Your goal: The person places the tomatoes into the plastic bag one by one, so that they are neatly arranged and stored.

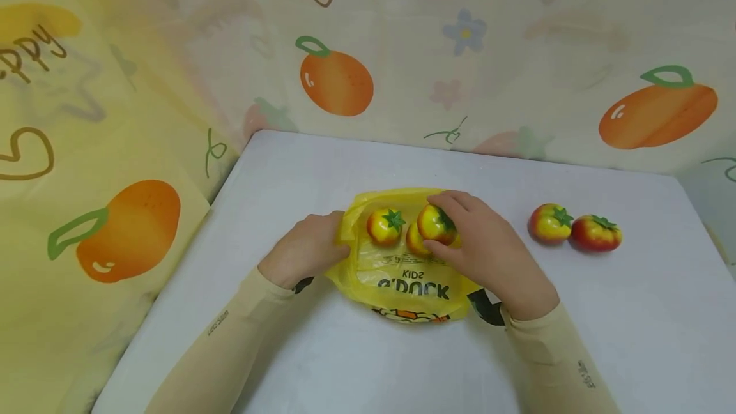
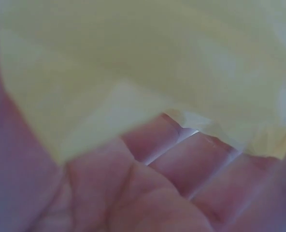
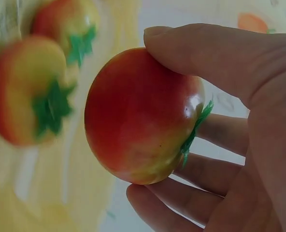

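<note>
A yellow plastic bag [image 1: 365, 280] with dark lettering lies with its mouth spread wide on the table. At its left edge, my left hand [image 1: 305, 246] holds the plastic between thumb and fingers; the left wrist view shows the yellow film [image 2: 109, 87] across the palm. My right hand [image 1: 489, 251] grips a red-and-yellow toy tomato [image 3: 138, 116] with a green leafy top, over the bag's right part. Two similar tomatoes lie inside the bag, one on the left [image 1: 382, 229] and another [image 1: 415, 243] partly hidden behind the held one.
To the right of the bag, two more toy tomatoes sit side by side on the table, a yellowish one [image 1: 549, 225] and a redder one [image 1: 595, 234]. The white table [image 1: 356, 375] backs onto a printed fabric wall [image 1: 402, 82], with another fabric side at left.
</note>
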Tool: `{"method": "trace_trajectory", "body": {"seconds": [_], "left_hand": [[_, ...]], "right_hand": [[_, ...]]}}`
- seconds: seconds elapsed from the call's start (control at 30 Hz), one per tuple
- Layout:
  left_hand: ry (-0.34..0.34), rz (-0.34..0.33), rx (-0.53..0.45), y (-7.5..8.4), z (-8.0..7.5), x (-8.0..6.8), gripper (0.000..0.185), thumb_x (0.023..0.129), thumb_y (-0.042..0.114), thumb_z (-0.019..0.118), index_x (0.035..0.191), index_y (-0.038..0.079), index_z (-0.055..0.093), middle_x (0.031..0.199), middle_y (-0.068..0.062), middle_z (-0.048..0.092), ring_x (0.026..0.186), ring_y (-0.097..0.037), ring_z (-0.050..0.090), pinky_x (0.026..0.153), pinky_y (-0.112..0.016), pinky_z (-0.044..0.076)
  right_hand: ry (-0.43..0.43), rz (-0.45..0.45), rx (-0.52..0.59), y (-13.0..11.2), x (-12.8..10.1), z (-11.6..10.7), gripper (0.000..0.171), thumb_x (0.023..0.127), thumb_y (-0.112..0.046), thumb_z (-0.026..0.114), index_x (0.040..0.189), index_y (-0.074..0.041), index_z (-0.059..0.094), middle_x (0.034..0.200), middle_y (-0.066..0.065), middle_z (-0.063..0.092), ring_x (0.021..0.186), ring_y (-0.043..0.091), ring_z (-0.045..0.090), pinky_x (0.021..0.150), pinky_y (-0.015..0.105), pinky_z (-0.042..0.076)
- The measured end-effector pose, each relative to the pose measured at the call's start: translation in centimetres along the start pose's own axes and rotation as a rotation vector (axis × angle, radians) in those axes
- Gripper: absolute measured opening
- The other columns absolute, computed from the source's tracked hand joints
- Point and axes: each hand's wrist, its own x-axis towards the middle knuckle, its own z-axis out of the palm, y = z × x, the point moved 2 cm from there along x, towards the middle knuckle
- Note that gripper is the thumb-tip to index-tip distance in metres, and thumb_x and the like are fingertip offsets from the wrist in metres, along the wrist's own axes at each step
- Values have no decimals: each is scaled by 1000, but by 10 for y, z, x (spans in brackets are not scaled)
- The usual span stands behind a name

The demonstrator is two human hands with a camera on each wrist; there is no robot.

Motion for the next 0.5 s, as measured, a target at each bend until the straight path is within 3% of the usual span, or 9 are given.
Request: {"method": "trace_trajectory", "body": {"seconds": [0.27, 0.5], "left_hand": [[20, 30, -9, 2, -3, -3, 32, 94, 14, 64, 126, 7, 62, 83, -5, 60, 72, -22, 56, 66, -34, 45], [33, 45, -5, 2, -5, -6, 33, 94, 14, 65, 126, 7, 62, 82, -5, 61, 69, -21, 56, 64, -32, 46]], "right_hand": [[10, -186, -49, -32, 2, 34, 70, 91, -44, 86, 149, -15, 60, 145, 6, 62, 126, 26, 65, 108, 46, 57], [10, -285, -72, -49, 2, 55, 65, 92, -42, 84, 147, -16, 63, 142, 4, 63, 125, 23, 66, 107, 43, 58]]}}
